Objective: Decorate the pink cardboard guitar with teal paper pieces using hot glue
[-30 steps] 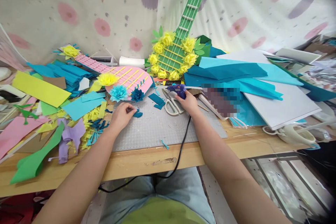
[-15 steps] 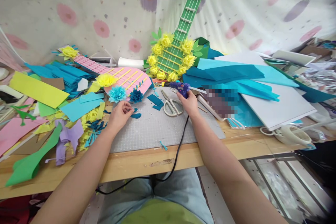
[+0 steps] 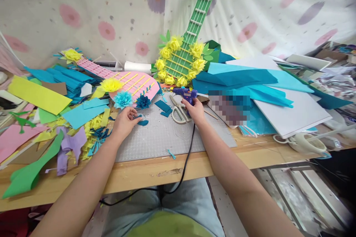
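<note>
My right hand (image 3: 194,110) is wrapped round the handle of a purple hot glue gun (image 3: 187,94), its nozzle pointing left. A white glue stick juts from its back, and a black cord runs down from it. My left hand (image 3: 126,121) has thumb and fingertips pinched on a small dark blue paper piece, mostly hidden. Another dark blue paper piece (image 3: 143,122) lies on the grey cutting mat (image 3: 161,139) beside those fingers. Just beyond sits a pink paper instrument (image 3: 139,81), bearing a light blue paper flower (image 3: 123,99) and a dark blue paper flower (image 3: 143,101).
Scissors (image 3: 180,111) lie below the glue gun. A green paper instrument (image 3: 191,33) with yellow flowers leans on the back curtain. Paper scraps (image 3: 91,129) crowd the left. Blue paper sheets (image 3: 236,79) and a white board (image 3: 292,114) cover the right, near a cup (image 3: 308,143).
My right hand has moved the glue gun slightly left, toward my left hand. The left hand stays at nearly the same spot, its fingers still pinched.
</note>
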Demonstrator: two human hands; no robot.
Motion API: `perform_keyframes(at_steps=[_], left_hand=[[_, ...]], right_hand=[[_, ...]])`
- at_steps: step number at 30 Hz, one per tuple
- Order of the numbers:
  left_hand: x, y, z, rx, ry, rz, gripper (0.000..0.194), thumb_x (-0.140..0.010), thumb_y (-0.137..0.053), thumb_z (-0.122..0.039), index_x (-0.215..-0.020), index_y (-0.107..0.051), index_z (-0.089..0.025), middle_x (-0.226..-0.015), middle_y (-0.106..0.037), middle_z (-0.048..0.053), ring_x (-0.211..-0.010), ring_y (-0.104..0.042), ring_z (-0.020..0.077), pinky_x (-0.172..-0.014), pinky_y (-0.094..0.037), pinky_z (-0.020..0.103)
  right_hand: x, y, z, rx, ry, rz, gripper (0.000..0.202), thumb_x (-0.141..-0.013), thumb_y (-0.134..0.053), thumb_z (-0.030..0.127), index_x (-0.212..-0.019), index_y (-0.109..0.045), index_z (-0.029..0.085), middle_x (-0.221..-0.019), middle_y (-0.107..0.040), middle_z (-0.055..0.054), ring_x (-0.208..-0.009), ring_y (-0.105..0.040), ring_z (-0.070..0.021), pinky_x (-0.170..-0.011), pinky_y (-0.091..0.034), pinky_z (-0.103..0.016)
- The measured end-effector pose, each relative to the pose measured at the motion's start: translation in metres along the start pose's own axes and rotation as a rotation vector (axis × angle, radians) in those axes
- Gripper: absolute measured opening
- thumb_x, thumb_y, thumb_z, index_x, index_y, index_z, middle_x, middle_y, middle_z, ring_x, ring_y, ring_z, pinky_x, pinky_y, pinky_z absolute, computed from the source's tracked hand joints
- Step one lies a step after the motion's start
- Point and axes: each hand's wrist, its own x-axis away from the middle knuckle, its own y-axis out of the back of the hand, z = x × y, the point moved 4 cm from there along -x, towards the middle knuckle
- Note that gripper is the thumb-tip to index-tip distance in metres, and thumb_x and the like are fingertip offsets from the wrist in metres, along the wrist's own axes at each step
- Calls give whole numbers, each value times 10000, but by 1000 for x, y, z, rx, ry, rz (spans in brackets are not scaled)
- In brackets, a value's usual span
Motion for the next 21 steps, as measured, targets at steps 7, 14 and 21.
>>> perform_keyframes(at_steps=[7, 14, 21], left_hand=[[-2, -2, 7, 42, 33, 20, 316, -620, -700, -417, -838, -625, -202, -764, -653, 25, -690, -582, 159, -657, -454, 295], [1, -1, 2, 61, 78, 39, 327, -630, -688, -414, -871, -654, -196, -755, -685, 41, -686, -622, 184, -652, -470, 309], [2, 1, -2, -75, 48, 49, 291, -718, -605, -464, -834, -679, -209, -645, -653, 11, -576, -589, 177, -569, -431, 296]], right_hand=[[2, -2, 2, -2, 45, -34, 453, -724, -561, 534, -993, -619, 174, -910, -695, -69, -763, -615, -177, -682, -484, -295], [1, -3, 1, -27, 58, -34, 455, -718, -564, 539, -984, -618, 173, -902, -693, -67, -767, -613, -180, -695, -484, -306], [2, -3, 1, 8, 44, -31, 447, -711, -566, 545, -952, -620, 173, -891, -689, -72, -761, -608, -182, -693, -480, -310]])
